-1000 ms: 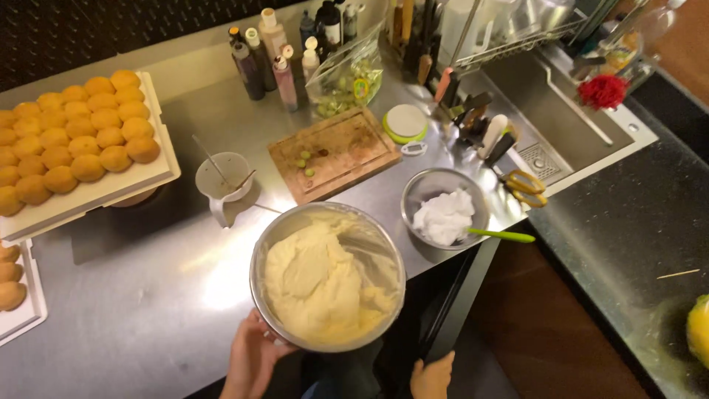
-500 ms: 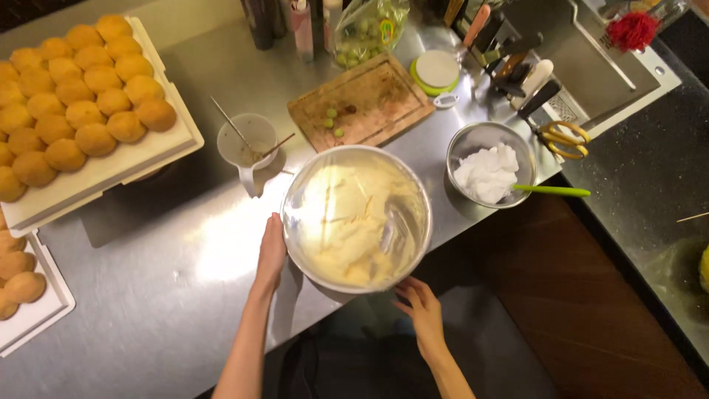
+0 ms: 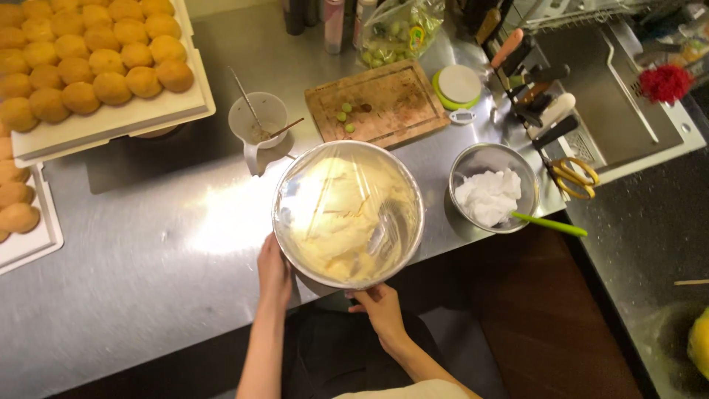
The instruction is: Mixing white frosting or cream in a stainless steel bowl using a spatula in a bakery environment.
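A large steel bowl [image 3: 410,244] covered with clear plastic wrap holds pale yellow cream [image 3: 340,214]. It sits at the front edge of the steel counter [image 3: 148,258]. My left hand [image 3: 274,270] presses against the bowl's left rim. My right hand [image 3: 378,307] grips the bowl's near rim from below, fingers curled on it.
A white tray of round golden buns [image 3: 96,66] lies at the back left, another tray [image 3: 22,214] at the far left. Behind the bowl are a white cup with sticks [image 3: 257,122], a wooden cutting board [image 3: 377,103], a small steel bowl with white cream [image 3: 491,192], a green spatula, knives, scissors and a sink [image 3: 613,96].
The view has moved closer over the bowl. My right hand rose from below the counter edge to the bowl's near rim. My left hand stays at the left rim.
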